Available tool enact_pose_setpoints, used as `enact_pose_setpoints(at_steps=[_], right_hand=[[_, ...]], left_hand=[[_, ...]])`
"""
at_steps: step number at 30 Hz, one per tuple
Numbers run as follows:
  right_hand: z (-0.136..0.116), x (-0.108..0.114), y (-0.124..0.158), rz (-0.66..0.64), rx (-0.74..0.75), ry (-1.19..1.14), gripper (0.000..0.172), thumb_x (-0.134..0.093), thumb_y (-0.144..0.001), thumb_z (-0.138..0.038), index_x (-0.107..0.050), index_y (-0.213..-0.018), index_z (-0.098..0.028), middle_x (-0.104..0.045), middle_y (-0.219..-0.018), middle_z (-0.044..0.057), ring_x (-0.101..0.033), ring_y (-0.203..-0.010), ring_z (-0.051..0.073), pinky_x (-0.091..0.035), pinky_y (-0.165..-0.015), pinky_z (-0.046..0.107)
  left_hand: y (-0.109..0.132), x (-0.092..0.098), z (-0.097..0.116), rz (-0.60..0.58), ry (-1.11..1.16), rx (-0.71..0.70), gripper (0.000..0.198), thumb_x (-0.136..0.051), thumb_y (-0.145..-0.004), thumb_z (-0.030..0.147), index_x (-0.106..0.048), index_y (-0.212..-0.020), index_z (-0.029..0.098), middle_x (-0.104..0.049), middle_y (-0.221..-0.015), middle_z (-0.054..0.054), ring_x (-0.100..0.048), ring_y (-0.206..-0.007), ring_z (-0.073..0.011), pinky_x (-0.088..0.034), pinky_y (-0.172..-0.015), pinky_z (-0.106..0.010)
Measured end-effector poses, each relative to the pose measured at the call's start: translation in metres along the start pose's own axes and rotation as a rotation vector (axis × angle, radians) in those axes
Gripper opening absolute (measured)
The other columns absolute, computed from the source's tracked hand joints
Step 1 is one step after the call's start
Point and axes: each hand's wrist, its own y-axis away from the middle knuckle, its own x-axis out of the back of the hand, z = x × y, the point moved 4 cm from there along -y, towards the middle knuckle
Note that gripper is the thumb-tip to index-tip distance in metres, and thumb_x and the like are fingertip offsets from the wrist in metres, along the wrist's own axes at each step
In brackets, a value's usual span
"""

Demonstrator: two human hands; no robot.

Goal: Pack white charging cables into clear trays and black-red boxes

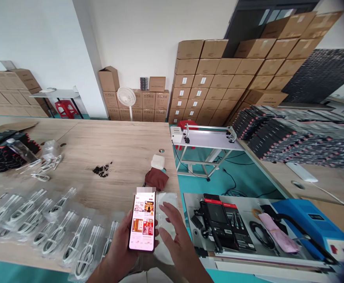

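Observation:
My left hand (119,247) is wrapped round a smartphone (141,224), held upright with its lit screen facing me. The screen shows a page of picture tiles. To the right of the phone, my right hand (174,232) is held with its fingers apart and nothing in it; whether a fingertip touches the phone's edge I cannot tell. Beyond the phone lie a dark red cloth (157,179) and a white square case (158,161). Left of my hands, several bagged white cables (55,236) are spread over the wooden table (125,137).
Small black parts (101,169) lie mid-table. At far left are stacked black boxes (1,149) and a clear bottle (21,149). A blue machine (310,224) and black packages (222,220) occupy the right bench. Cartons (213,80) and a white fan (126,96) stand behind.

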Motion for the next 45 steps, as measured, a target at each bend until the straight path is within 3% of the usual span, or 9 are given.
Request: enact_pose_setpoints(at_steps=[7,11,15,19,23,27,32,39,45], right_hand=[[-0.032,-0.006,0.009,-0.134,0.315,0.284,0.032,-0.052,-0.091,-0.024,-0.069,-0.114,-0.039,-0.017,-0.163,-0.009,-0.008,-0.15,0.034,-0.024,-0.116,0.061],[-0.038,-0.01,0.006,-0.14,0.302,0.346,0.032,-0.056,-0.09,-0.023,-0.069,-0.114,-0.038,-0.019,-0.163,-0.009,-0.01,-0.149,0.036,-0.028,-0.114,0.062],[-0.029,-0.009,-0.003,-0.028,0.248,0.394,0.038,-0.051,-0.093,-0.029,-0.059,-0.129,-0.038,-0.014,-0.164,-0.006,-0.007,-0.15,0.035,-0.023,-0.116,0.064],[-0.018,-0.006,-0.008,-0.006,0.204,0.361,0.039,-0.049,-0.094,-0.036,-0.055,-0.133,-0.038,-0.015,-0.164,-0.004,-0.005,-0.15,0.035,-0.018,-0.118,0.064],[-0.014,-0.002,-0.007,0.021,0.215,0.309,0.041,-0.048,-0.095,-0.037,-0.05,-0.136,-0.039,-0.016,-0.164,-0.003,-0.006,-0.15,0.033,-0.017,-0.119,0.063],[-0.01,0.0,-0.005,0.027,0.202,0.28,0.04,-0.046,-0.096,-0.036,-0.05,-0.136,-0.039,-0.015,-0.163,-0.005,-0.005,-0.15,0.031,-0.016,-0.12,0.062],[-0.012,0.0,0.001,0.001,0.216,0.283,0.037,-0.047,-0.096,-0.034,-0.054,-0.132,-0.039,-0.015,-0.163,-0.006,-0.004,-0.151,0.032,-0.016,-0.12,0.061],[-0.015,-0.003,0.004,-0.015,0.263,0.351,0.034,-0.05,-0.095,-0.035,-0.058,-0.128,-0.037,-0.018,-0.163,-0.003,-0.007,-0.15,0.033,-0.027,-0.117,0.06],[-0.01,-0.005,0.003,-0.017,0.292,0.425,0.035,-0.05,-0.095,-0.035,-0.055,-0.13,-0.036,-0.015,-0.163,-0.001,-0.007,-0.15,0.032,-0.032,-0.115,0.058]], left_hand=[[0.003,-0.006,0.002,-0.032,0.076,-0.024,0.035,-0.057,-0.09,0.038,-0.07,-0.108,0.011,-0.078,-0.095,-0.014,-0.073,-0.08,-0.025,-0.055,-0.075,-0.036],[0.003,-0.005,-0.002,-0.056,0.1,-0.015,0.036,-0.058,-0.09,0.035,-0.069,-0.115,0.012,-0.077,-0.1,-0.013,-0.072,-0.088,-0.025,-0.054,-0.082,-0.036],[0.002,0.002,-0.009,-0.067,0.073,0.026,0.038,-0.057,-0.089,0.042,-0.07,-0.11,0.013,-0.077,-0.099,-0.013,-0.072,-0.084,-0.0257,-0.054,-0.077,-0.038],[0.003,0.007,-0.012,-0.038,0.024,0.035,0.04,-0.056,-0.089,0.047,-0.07,-0.108,0.015,-0.077,-0.091,-0.011,-0.072,-0.078,-0.0259,-0.054,-0.075,-0.041],[0.003,0.006,-0.009,-0.027,0.019,0.0,0.037,-0.057,-0.089,0.044,-0.068,-0.111,0.015,-0.077,-0.097,-0.012,-0.072,-0.081,-0.0269,-0.054,-0.075,-0.039],[0.003,0.007,-0.008,-0.031,0.001,-0.001,0.039,-0.056,-0.089,0.045,-0.069,-0.108,0.013,-0.076,-0.093,-0.014,-0.072,-0.081,-0.0303,-0.054,-0.072,-0.043],[0.002,0.007,-0.009,-0.041,0.004,0.012,0.039,-0.054,-0.091,0.044,-0.069,-0.111,0.014,-0.076,-0.095,-0.014,-0.071,-0.081,-0.0277,-0.054,-0.074,-0.043],[0.003,0.002,-0.007,-0.029,0.027,0.007,0.038,-0.052,-0.092,0.044,-0.07,-0.106,0.013,-0.077,-0.093,-0.013,-0.072,-0.078,-0.0242,-0.053,-0.066,-0.035],[0.002,0.005,-0.008,-0.028,0.041,0.01,0.039,-0.052,-0.092,0.044,-0.07,-0.106,0.013,-0.077,-0.093,-0.014,-0.072,-0.077,-0.0247,-0.053,-0.065,-0.035]])
